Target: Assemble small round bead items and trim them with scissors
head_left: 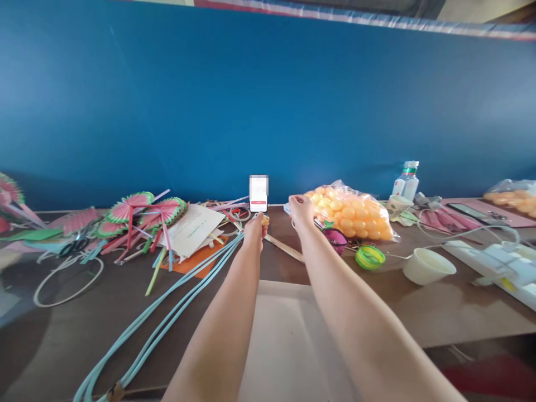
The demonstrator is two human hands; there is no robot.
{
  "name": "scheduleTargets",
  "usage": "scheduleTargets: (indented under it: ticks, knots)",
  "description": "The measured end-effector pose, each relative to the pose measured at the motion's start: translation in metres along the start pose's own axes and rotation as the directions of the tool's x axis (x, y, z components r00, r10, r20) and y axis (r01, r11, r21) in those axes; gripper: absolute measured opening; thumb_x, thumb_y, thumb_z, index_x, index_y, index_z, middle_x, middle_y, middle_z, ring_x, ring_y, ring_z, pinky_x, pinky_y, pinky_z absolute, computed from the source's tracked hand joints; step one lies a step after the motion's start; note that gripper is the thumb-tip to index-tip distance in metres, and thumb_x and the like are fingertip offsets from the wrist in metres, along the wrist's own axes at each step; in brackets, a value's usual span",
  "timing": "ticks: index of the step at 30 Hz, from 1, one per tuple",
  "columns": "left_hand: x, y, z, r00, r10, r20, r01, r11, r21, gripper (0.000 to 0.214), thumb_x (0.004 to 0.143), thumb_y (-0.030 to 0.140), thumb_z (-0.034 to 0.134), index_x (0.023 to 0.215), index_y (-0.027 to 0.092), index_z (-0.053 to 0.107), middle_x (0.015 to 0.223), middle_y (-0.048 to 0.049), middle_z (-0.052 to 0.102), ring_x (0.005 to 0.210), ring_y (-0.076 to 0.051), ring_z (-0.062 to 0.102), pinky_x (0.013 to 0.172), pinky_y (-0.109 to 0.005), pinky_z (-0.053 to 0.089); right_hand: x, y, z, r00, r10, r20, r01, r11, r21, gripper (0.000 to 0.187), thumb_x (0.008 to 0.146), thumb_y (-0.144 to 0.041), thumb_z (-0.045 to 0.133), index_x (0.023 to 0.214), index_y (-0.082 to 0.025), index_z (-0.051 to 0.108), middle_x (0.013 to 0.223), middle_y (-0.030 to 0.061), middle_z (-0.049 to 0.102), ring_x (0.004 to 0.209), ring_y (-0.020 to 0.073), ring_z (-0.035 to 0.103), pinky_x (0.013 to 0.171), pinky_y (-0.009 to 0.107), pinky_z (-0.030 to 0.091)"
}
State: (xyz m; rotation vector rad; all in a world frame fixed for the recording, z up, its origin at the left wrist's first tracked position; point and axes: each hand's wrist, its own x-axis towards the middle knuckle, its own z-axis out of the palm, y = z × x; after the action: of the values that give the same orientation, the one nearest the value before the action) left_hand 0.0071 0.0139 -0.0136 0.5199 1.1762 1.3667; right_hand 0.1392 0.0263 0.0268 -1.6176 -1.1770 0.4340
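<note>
Both my arms reach far over the brown table (439, 312). My left hand (254, 228) is closed around a small orange-yellow ball (265, 220) that shows at its fingertips. My right hand (300, 209) is curled shut just left of a clear bag of orange-yellow balls (352, 211); what it pinches is too small to tell. A phone (258, 193) stands upright against the blue wall (268, 111) between and beyond the two hands.
Pink-and-green paper fans (144, 209), paper sheets and coloured strips lie at the left. Light-blue cords (167, 312) run diagonally. A white cup (427, 266), green-yellow ring (370, 257), plastic bottle (406, 180), power strip (498, 262) and second bag (513, 200) sit right.
</note>
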Motion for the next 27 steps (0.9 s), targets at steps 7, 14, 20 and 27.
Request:
scheduleTargets:
  ticks: [7, 14, 20, 27]
  knots:
    - [0.0, 0.0, 0.0, 1.0, -0.023, 0.013, 0.023, 1.0, -0.002, 0.027, 0.083, 0.038, 0.071, 0.077, 0.012, 0.064, 0.064, -0.0034, 0.063, 0.048, -0.005, 0.051, 0.05, -0.016, 0.04, 0.037, 0.015, -0.087, 0.997, -0.02, 0.07, 0.055, 0.831, -0.554, 0.021, 0.079, -0.024, 0.057, 0.09, -0.021, 0.075, 0.09, 0.005, 0.073, 0.077, 0.0176, 0.063, 0.068, 0.025, 0.044]
    - [-0.002, 0.002, 0.002, 0.999, -0.031, 0.024, 0.031, 0.999, 0.008, 0.026, 0.086, 0.037, 0.068, 0.075, 0.013, 0.063, 0.065, -0.0033, 0.063, 0.047, -0.005, 0.051, 0.049, -0.016, 0.04, 0.02, 0.04, -0.152, 0.942, 0.074, 0.328, 0.203, 0.653, -0.729, 0.011, 0.072, -0.027, 0.068, 0.075, -0.02, 0.075, 0.071, 0.0007, 0.069, 0.067, 0.0144, 0.061, 0.064, 0.023, 0.041]
    - [-0.006, 0.003, 0.001, 1.0, -0.02, 0.016, 0.02, 1.0, 0.02, 0.026, 0.087, 0.035, 0.066, 0.074, 0.013, 0.063, 0.064, -0.0032, 0.063, 0.048, -0.005, 0.051, 0.05, -0.015, 0.04, -0.008, 0.029, -0.142, 0.838, 0.249, 0.485, 0.355, 0.425, -0.833, 0.011, 0.071, -0.024, 0.066, 0.074, -0.026, 0.077, 0.079, 0.0024, 0.072, 0.078, 0.0197, 0.066, 0.066, 0.026, 0.04]
    - [-0.002, 0.001, -0.001, 0.999, -0.028, 0.033, 0.029, 0.999, -0.026, 0.028, 0.085, 0.038, 0.07, 0.075, 0.013, 0.063, 0.063, -0.0028, 0.062, 0.047, -0.004, 0.05, 0.048, -0.015, 0.039, -0.004, 0.031, -0.127, 0.805, 0.319, 0.499, 0.376, 0.377, -0.847, 0.028, 0.064, -0.01, 0.064, 0.085, -0.023, 0.076, 0.091, 0.0077, 0.074, 0.081, 0.024, 0.067, 0.067, 0.029, 0.041]
